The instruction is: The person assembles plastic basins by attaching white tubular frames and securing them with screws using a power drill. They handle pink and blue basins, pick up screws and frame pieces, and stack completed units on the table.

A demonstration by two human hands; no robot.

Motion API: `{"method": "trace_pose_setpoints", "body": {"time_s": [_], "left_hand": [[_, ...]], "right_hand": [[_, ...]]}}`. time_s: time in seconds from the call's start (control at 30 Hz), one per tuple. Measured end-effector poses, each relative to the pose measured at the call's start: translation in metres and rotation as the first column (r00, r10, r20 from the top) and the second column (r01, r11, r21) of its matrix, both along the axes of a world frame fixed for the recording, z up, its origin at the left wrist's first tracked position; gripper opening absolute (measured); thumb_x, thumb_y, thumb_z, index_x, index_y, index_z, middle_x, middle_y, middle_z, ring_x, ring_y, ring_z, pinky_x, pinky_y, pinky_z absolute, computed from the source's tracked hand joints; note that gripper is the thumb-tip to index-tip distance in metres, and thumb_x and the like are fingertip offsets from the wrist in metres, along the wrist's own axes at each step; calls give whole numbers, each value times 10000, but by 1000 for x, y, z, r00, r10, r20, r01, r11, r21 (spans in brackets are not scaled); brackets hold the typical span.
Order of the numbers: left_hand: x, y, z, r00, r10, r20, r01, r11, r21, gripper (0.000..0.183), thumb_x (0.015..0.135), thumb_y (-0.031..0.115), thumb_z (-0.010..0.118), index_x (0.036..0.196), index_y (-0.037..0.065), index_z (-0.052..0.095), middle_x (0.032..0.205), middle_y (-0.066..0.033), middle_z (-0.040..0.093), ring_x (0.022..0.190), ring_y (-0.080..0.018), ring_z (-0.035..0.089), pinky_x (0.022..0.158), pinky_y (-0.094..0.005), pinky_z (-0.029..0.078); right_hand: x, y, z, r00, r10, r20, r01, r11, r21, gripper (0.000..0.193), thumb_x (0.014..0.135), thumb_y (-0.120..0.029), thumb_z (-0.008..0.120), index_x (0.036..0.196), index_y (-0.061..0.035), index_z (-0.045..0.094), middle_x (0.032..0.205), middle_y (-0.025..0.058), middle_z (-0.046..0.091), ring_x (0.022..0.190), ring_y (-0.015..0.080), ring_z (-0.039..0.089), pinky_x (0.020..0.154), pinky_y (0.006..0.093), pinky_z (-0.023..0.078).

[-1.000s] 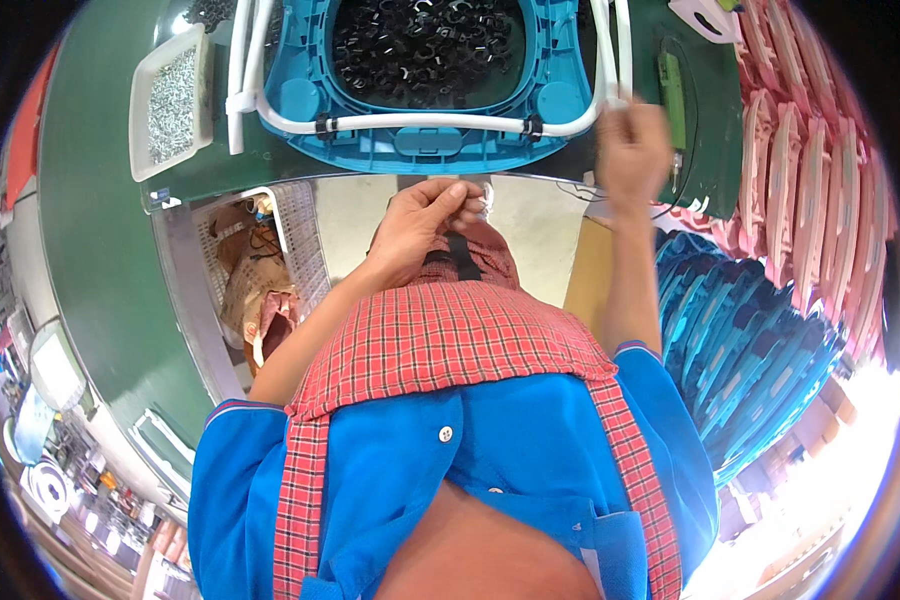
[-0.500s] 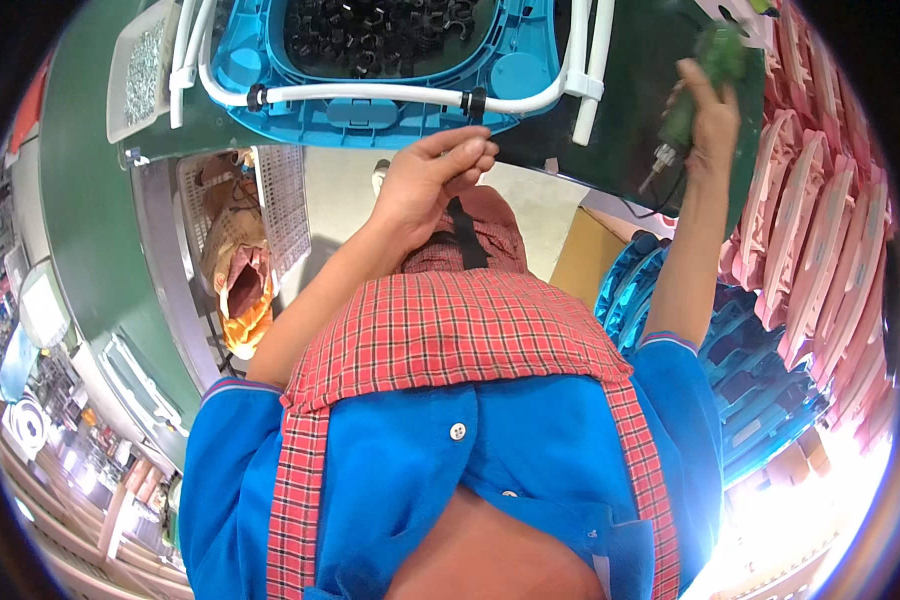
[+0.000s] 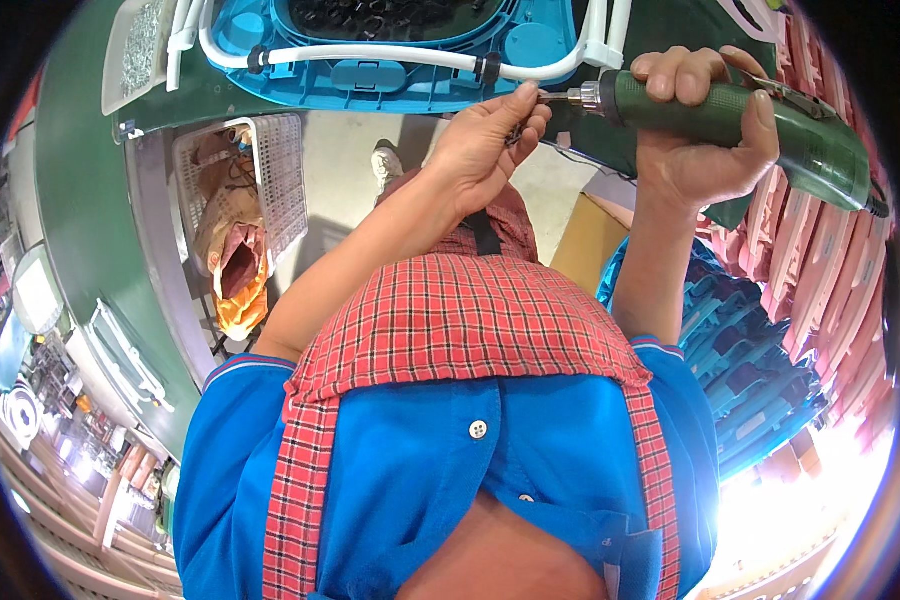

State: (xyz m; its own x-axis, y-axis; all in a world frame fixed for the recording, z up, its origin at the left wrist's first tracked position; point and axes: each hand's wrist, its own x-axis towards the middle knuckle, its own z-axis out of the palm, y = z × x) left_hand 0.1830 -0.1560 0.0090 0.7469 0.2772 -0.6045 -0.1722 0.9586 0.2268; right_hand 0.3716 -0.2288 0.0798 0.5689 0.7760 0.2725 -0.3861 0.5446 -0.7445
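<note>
My right hand [image 3: 705,130] is wrapped round a green electric screwdriver [image 3: 730,122], held level with its bit pointing left. At the bit's tip, the thumb and finger of my left hand [image 3: 490,145] are pinched together. Small dark pieces that look like screws [image 3: 515,133] show in the curl of its fingers; what sits right at the bit is too small to tell. Just beyond my left hand lies a blue plastic frame [image 3: 370,78] with a white tube [image 3: 380,54] across its near edge, carrying black clips [image 3: 488,68].
A white tray [image 3: 117,60] of small silver parts stands at the far left on the green table [image 3: 80,180]. Below it is a white basket [image 3: 282,170] with bags. Stacked pink parts [image 3: 820,265] and blue parts [image 3: 760,370] fill the right side.
My right hand has brought the screwdriver left and turned it from pointing down to level. My left hand has moved right and up to the bit. The blue frame sits higher in view.
</note>
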Motion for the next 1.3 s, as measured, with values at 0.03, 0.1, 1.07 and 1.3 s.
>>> {"method": "trace_pose_setpoints", "body": {"time_s": [0.03, 0.1, 1.07, 1.3], "left_hand": [[-1, 1, -2, 1000, -5, 8, 5, 999, 40, 264, 1016, 258, 683, 1128, 20, 660, 1006, -37, 688, 829, -53, 650, 723, -150, 590], [-3, 3, -4, 1000, -16, 25, 13, 993, 121, 276, 1015, 280, 683, 1117, 25, 661, 1002, -34, 687, 823, -46, 646, 720, -154, 587], [-31, 28, -13, 981, 18, -193, 67, 904, 422, 287, 1030, 307, 676, 1023, 20, 688, 937, -49, 730, 787, -98, 664, 697, -220, 516], [-32, 28, -1, 977, 173, -122, -132, 948, 289, 304, 1012, 127, 672, 1278, -18, 668, 1153, -106, 729, 987, -144, 718, 894, -202, 612]], "right_hand": [[-2, 0, 0, 1000, 25, 1, -25, 1000, 10, 470, 936, -430, 499, 1201, -68, 641, 806, 86, 593, 771, 263, 576, 832, 482, 445], [-6, 1, 2, 998, 56, 13, -57, 998, 33, 470, 936, -437, 498, 1201, -75, 640, 815, 84, 595, 771, 259, 573, 832, 478, 443], [-58, 96, -34, 926, 9, 377, 71, 978, -198, 388, 974, -324, 736, 1144, -46, 525, 761, 75, 570, 629, 164, 556, 601, 302, 501], [-20, 92, -30, 918, 251, 307, -217, 966, -140, 528, 923, -474, 540, 1208, -31, 565, 830, 89, 586, 741, 227, 582, 760, 415, 470]]}}
